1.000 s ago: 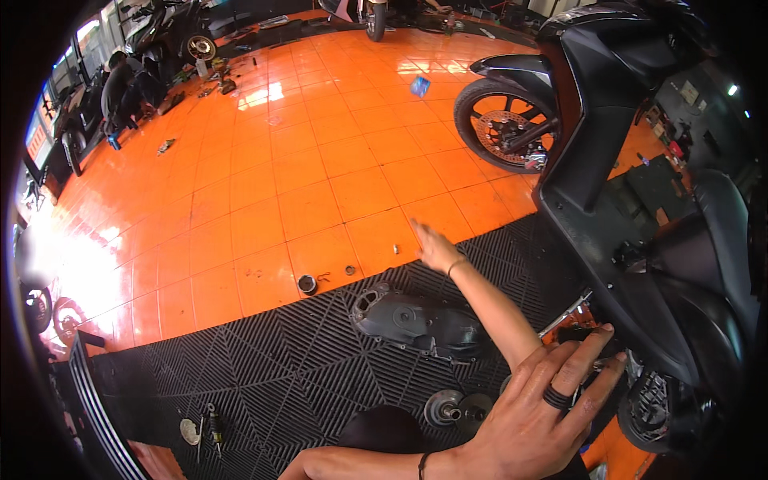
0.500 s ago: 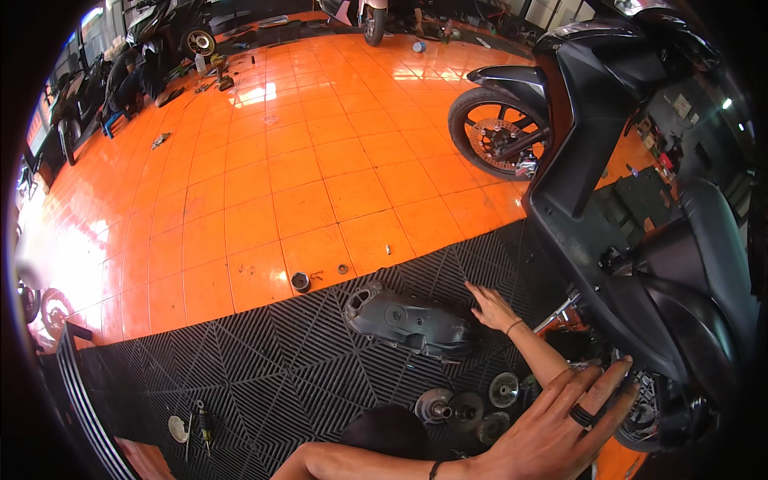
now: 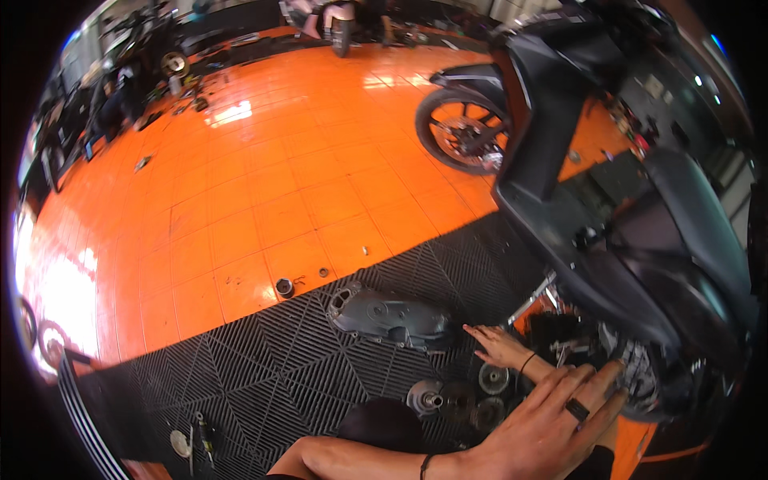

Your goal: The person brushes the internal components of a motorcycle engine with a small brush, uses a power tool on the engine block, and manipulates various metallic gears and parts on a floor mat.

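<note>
My left hand [image 3: 552, 412], with a dark ring, has its fingers extended in front of the scooter's exposed rear mechanism [image 3: 636, 376], overlapping my right forearm in view; whether it rests on anything is hidden. My right hand [image 3: 500, 346] is open, fingers pointing left beside the right end of a grey casing cover [image 3: 392, 316]. Just below it, round metal parts [image 3: 494, 378] and a flanged disc with a hub [image 3: 425, 398] lie on the black ribbed mat [image 3: 256, 360]. The large black scooter [image 3: 544, 160] stands at my right.
Small parts, including a cup-like piece [image 3: 285, 287], lie on the orange tiled floor [image 3: 240, 200]. A shock absorber [image 3: 204, 440] lies at lower left beside a striped frame [image 3: 76, 412]. Another person [image 3: 112, 112] crouches by scooters at back left; another scooter [image 3: 336, 24] stands at the back.
My right hand has come down from reaching out toward the orange floor to low beside the casing cover. My left hand stays extended in the foreground. The view has shifted slightly.
</note>
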### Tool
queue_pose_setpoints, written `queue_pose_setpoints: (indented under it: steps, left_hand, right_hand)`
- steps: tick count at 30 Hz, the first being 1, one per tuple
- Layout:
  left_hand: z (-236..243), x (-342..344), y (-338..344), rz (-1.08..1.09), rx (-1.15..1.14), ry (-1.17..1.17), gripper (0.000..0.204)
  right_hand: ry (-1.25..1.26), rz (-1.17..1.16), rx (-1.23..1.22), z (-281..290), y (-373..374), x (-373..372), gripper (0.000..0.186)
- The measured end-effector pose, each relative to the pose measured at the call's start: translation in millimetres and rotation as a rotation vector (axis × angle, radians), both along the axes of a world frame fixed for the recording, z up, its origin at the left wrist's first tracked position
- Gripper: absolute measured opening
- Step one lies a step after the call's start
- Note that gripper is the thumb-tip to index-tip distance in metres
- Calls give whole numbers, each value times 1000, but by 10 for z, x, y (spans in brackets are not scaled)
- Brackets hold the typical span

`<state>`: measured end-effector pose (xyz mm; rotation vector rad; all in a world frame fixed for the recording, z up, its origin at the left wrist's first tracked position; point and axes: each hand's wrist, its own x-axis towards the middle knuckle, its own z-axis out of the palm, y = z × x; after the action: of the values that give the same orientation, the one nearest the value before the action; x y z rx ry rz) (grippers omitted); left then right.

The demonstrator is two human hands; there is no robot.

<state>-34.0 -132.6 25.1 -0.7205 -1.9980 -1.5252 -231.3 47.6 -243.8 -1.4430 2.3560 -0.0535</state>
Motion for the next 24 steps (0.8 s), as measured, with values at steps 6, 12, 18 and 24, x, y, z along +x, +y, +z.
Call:
queue_pose_setpoints:
  steps: [6,12,18,24]
  left_hand:
    - [-41,-111,-65,83,-336,-86,45]
    - [-14,101,218,204,-503,-154,31]
    - [-187,318,222,258,-649,-214,40]
    - [-216,276,486,144,-953,-125,37]
  right_hand:
    - [18,-47,88,273,832,424,65]
    - [-29,-439,142,862,2001,1446,66]
    - [-31,-754,-328,406,2230,2413,56]
    - [-395,-851,-566,-670,2055,3698,45]
